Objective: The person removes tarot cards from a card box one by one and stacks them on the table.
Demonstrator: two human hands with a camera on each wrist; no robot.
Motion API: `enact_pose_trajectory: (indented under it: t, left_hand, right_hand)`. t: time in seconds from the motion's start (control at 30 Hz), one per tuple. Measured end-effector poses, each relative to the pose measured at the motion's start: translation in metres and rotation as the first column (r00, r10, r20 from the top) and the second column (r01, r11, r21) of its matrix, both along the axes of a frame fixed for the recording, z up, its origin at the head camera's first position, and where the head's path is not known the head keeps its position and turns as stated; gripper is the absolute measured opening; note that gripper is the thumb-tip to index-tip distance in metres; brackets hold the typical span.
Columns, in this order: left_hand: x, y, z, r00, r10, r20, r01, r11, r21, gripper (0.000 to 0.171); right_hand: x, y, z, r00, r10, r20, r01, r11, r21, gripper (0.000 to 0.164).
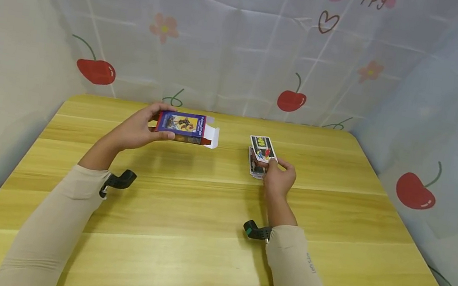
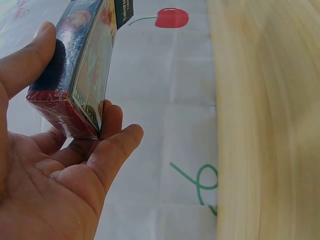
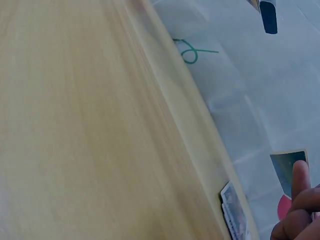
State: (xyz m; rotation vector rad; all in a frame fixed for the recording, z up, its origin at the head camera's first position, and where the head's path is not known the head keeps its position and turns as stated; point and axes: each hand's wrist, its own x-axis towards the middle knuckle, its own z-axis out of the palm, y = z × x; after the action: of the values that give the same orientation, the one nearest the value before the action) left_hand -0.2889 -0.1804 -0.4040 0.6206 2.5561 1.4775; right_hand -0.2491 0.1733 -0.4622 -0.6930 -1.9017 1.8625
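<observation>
My left hand (image 1: 139,128) grips a blue and red tarot card box (image 1: 182,124) above the far left part of the table, thumb along its near side. White flaps (image 1: 211,135) stand unfolded at the box's right end. In the left wrist view the box (image 2: 87,65) is tilted, its red end towards the palm. My right hand (image 1: 280,179) pinches a picture card (image 1: 262,147) between thumb and fingers. Beneath that card, a small pile of cards (image 1: 255,170) lies on the table, partly covered from above. The right wrist view catches the raised card (image 3: 286,167) beside the pile.
The wooden table (image 1: 197,246) has its far edge against a white curtain (image 1: 232,55) printed with cherries, hearts and flowers. Black wrist mounts (image 1: 122,179) stick out from both sleeves, low over the tabletop.
</observation>
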Motion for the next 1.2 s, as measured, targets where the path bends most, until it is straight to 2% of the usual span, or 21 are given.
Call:
enact_pose_trajectory:
  t: [0.13, 0.37, 0.6, 0.87, 1.03, 1.2]
  left_hand:
    - [0.000, -0.002, 0.000, 1.000, 0.004, -0.005, -0.004, 1.000, -0.012, 0.069]
    - [0.000, -0.001, 0.000, 1.000, -0.004, -0.004, 0.004, 1.000, -0.004, 0.068]
    - [-0.001, -0.001, 0.000, 1.000, -0.007, -0.007, 0.007, 1.000, -0.003, 0.067]
    - [-0.001, -0.001, -0.001, 1.000, -0.002, -0.004, 0.002, 1.000, -0.010, 0.067]
    - [0.000, -0.001, 0.001, 1.000, 0.002, -0.006, -0.002, 1.000, -0.012, 0.067]
    - [0.001, 0.000, 0.001, 1.000, -0.001, -0.001, 0.001, 1.000, -0.009, 0.068]
  right_hand:
    - [-0.002, 0.003, -0.008, 0.999, -0.022, 0.041, 0.023, 1.000, -0.011, 0.032]
    - [-0.007, 0.012, -0.016, 0.999, -0.010, 0.049, 0.011, 1.000, -0.016, 0.033]
    - [-0.006, 0.016, -0.021, 0.998, -0.039, 0.057, 0.036, 0.998, 0.053, 0.030]
    - [-0.004, 0.016, -0.026, 0.992, -0.044, 0.117, 0.027, 0.990, 0.141, 0.030]
    - [-0.003, 0.017, -0.028, 0.992, -0.065, 0.112, 0.039, 0.976, 0.215, 0.027]
    - [-0.001, 0.017, -0.030, 0.988, -0.074, 0.138, 0.028, 0.949, 0.313, 0.029]
